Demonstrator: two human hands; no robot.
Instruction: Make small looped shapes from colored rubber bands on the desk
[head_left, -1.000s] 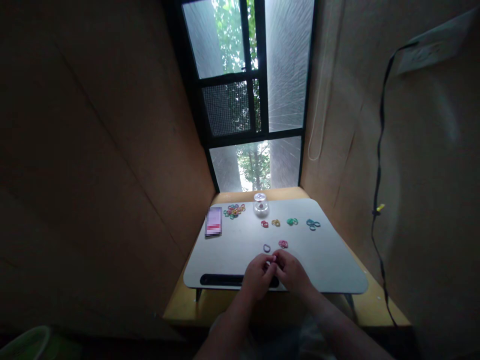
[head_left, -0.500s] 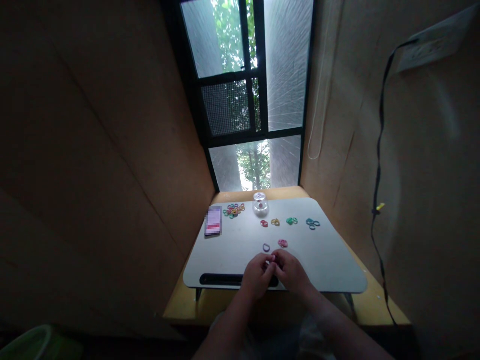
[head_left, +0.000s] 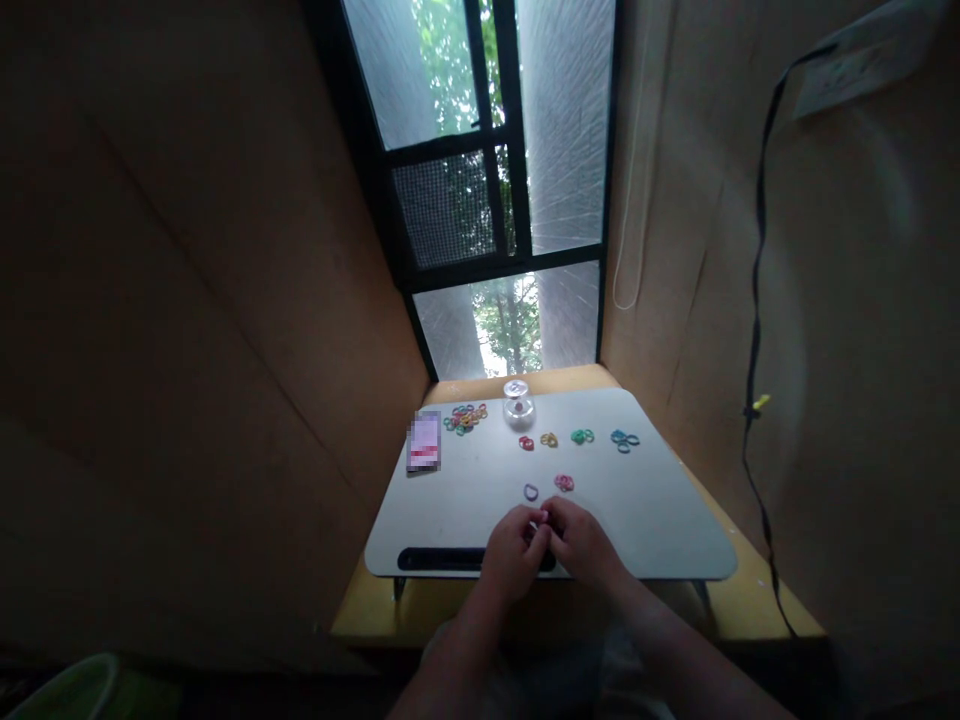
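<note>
My left hand and my right hand meet above the front of a white lap desk. Fingertips on both are pinched together; what lies between them is too small and hidden to name. Just beyond the fingers is a single purple band, shaped like a small hair tie. Beside it sits a pink cluster of bands. Farther back, small groups run in a row: red bands, yellow bands, green bands and blue bands.
A mixed pile of coloured bands lies at the back left, near a phone-like flat object. A clear jar stands at the back edge. A black slot runs along the front. A black cable hangs on the right wall.
The camera view has shifted slightly. Both hands stay pinched together in nearly the same place, and the bands on the desk have not moved.
</note>
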